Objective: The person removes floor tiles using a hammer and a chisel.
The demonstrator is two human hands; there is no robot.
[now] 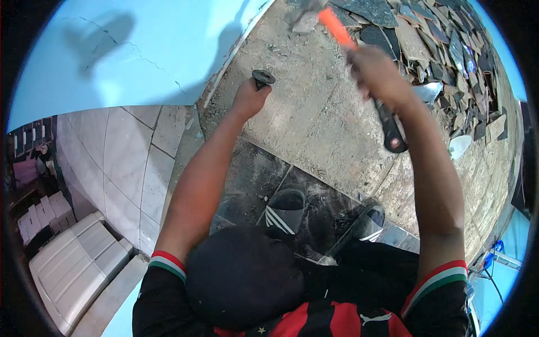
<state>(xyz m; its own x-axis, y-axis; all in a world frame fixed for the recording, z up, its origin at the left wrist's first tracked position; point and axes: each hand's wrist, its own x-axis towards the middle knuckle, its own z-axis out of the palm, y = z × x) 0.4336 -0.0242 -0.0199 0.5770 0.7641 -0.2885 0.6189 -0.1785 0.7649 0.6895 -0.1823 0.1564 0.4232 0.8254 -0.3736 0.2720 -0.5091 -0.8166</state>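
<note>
My left hand (251, 101) is closed around a chisel, whose black round top (263, 77) shows above the fist. The lower part of the chisel is hidden by the hand. It stands over the bare, dusty floor (303, 112), close to the foot of the blue wall. Raised to the right, my right hand (383, 77) grips a hammer (338, 29) by its orange and black handle. The hammer's head, near the top edge of the view, is smeared by motion and lies up and left of the fist.
Broken tile pieces (435, 48) lie heaped at the upper right. Dark tiles (247, 174) border the bare floor near my sandalled feet (286, 209). A cracked blue wall (151, 50) rises at the left, above pale tiles (126, 146). A white ribbed object (81, 269) is at lower left.
</note>
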